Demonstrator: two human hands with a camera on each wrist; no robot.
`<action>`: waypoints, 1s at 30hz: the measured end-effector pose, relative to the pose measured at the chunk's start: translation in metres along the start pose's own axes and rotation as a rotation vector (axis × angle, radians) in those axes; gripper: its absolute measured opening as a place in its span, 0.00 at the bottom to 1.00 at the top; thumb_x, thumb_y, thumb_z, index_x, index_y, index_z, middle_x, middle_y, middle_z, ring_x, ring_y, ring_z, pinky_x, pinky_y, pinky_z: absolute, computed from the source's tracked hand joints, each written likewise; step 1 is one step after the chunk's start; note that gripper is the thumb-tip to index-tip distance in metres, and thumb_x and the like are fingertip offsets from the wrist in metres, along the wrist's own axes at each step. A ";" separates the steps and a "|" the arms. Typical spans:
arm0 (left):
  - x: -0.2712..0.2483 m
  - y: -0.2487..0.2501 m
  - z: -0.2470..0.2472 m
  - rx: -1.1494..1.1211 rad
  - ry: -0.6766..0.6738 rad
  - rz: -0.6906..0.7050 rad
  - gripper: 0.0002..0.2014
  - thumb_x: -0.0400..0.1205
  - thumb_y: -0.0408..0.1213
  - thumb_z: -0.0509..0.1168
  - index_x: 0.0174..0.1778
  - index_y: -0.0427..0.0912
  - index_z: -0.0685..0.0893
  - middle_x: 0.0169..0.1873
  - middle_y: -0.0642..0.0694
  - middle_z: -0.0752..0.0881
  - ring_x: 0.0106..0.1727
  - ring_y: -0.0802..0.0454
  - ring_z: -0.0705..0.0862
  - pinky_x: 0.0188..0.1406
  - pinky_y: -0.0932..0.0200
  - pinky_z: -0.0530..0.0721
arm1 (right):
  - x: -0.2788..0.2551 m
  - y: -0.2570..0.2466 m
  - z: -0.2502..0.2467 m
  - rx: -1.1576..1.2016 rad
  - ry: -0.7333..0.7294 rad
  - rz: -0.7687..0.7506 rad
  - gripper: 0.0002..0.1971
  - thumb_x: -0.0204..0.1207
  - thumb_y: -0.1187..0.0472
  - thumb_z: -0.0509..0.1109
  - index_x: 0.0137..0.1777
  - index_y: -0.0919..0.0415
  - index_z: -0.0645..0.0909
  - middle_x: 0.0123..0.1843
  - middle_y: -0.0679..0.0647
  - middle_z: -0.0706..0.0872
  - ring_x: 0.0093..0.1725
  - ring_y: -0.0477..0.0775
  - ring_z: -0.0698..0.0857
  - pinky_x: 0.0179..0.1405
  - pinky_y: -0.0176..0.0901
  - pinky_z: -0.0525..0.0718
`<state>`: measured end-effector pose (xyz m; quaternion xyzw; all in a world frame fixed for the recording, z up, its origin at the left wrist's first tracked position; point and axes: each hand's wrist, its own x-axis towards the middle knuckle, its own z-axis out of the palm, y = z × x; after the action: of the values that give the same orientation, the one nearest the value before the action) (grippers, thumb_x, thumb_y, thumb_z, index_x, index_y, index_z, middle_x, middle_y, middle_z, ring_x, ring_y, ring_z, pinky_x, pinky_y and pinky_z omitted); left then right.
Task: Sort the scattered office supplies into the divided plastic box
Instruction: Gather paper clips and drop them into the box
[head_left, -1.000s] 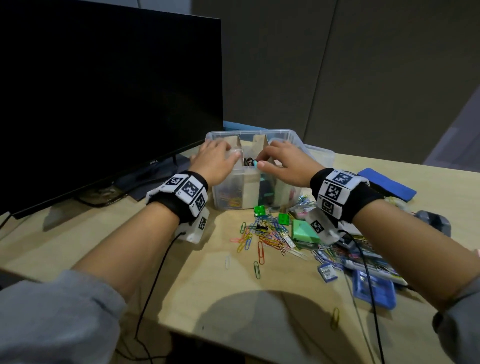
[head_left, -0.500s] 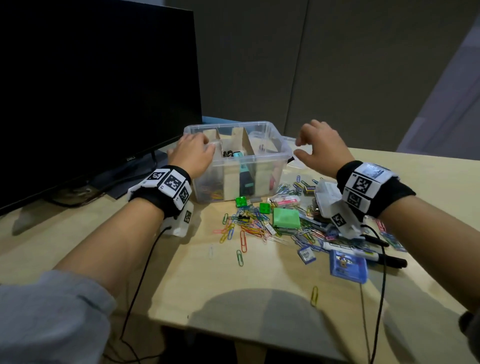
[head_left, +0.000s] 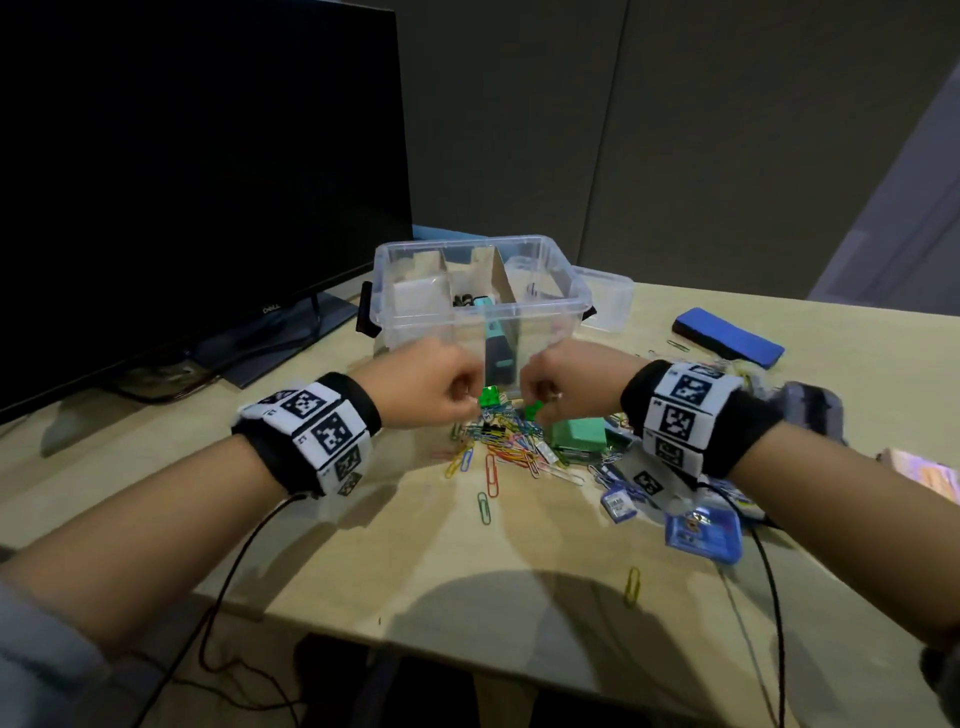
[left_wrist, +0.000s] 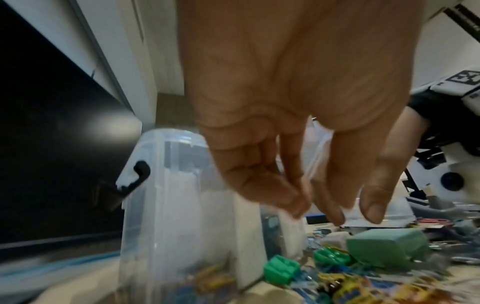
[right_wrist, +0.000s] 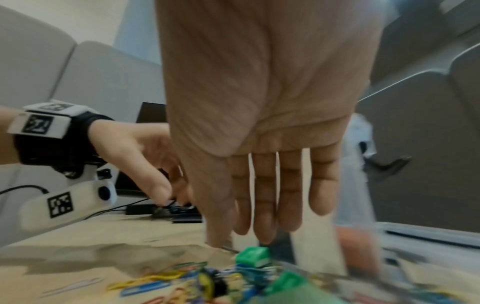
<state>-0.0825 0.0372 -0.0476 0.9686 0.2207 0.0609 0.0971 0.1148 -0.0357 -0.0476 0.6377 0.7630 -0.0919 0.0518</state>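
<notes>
Left hand (head_left: 423, 387): bare, no glove or ring seen
Right hand (head_left: 566, 384): bare
Wristbands: black band on each wrist, left wristband (head_left: 311, 431), right wristband (head_left: 691, 415); white panels with square black-and-white markers
Wrist cameras: white housing under each band, left wrist camera (right_wrist: 70, 203) has round dark lens and printed marker
Cables: thin black cable (head_left: 234, 571) from left band, another from right
Sleeves: grey sleeve (head_left: 36, 670) pushed up on left forearm
</notes>
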 end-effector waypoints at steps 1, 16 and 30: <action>-0.002 -0.001 0.005 0.001 -0.054 -0.084 0.05 0.79 0.42 0.70 0.46 0.45 0.83 0.39 0.52 0.83 0.39 0.54 0.81 0.35 0.63 0.75 | 0.005 -0.006 0.003 -0.016 -0.014 -0.010 0.10 0.74 0.53 0.75 0.51 0.55 0.83 0.45 0.48 0.84 0.45 0.51 0.82 0.39 0.36 0.76; 0.019 0.004 0.035 -0.252 -0.114 -0.370 0.10 0.75 0.40 0.76 0.51 0.47 0.87 0.42 0.52 0.85 0.45 0.54 0.83 0.42 0.64 0.76 | 0.031 -0.034 0.019 -0.105 -0.160 0.129 0.28 0.68 0.45 0.79 0.60 0.65 0.82 0.54 0.57 0.87 0.52 0.58 0.85 0.44 0.43 0.80; 0.030 0.012 0.040 -0.150 -0.172 -0.378 0.10 0.72 0.30 0.76 0.43 0.44 0.84 0.39 0.49 0.84 0.44 0.50 0.82 0.44 0.57 0.80 | 0.028 -0.028 0.023 -0.048 -0.137 0.119 0.22 0.68 0.49 0.80 0.56 0.63 0.83 0.53 0.57 0.86 0.52 0.58 0.84 0.46 0.45 0.80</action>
<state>-0.0441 0.0334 -0.0817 0.9017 0.3841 -0.0252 0.1969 0.0808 -0.0179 -0.0734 0.6729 0.7203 -0.1137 0.1248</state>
